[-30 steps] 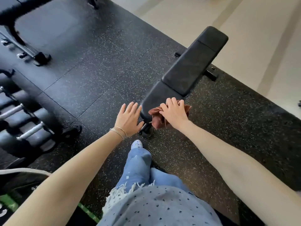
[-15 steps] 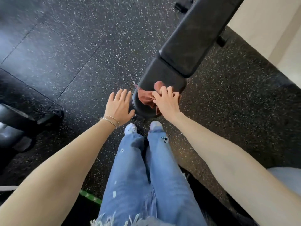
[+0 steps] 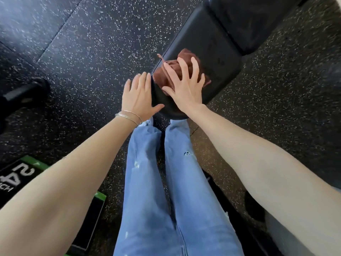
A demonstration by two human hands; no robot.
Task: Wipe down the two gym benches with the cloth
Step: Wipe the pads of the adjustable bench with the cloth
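Note:
A black padded gym bench point(image 3: 212, 43) runs from the upper right down to its rounded near end just in front of my legs. A bunched reddish-brown cloth point(image 3: 167, 76) lies on the seat pad near that end. My right hand point(image 3: 184, 87) presses on the cloth with its fingers spread and fairly straight. My left hand point(image 3: 137, 97), bangles at the wrist, hovers flat and open beside the bench's left edge, its thumb reaching toward the pad. Only one bench is in view.
Black speckled rubber flooring point(image 3: 92, 52) surrounds the bench. A dark equipment foot point(image 3: 27, 93) sits at the left. A black and green box marked 24 point(image 3: 18, 178) lies at the lower left. My legs in blue jeans point(image 3: 162, 191) stand right at the bench's end.
The camera has tilted down and closer to the bench end. My right hand has slid the cloth up from the front edge onto the seat pad, fingers now spread. My left hand stays beside the bench.

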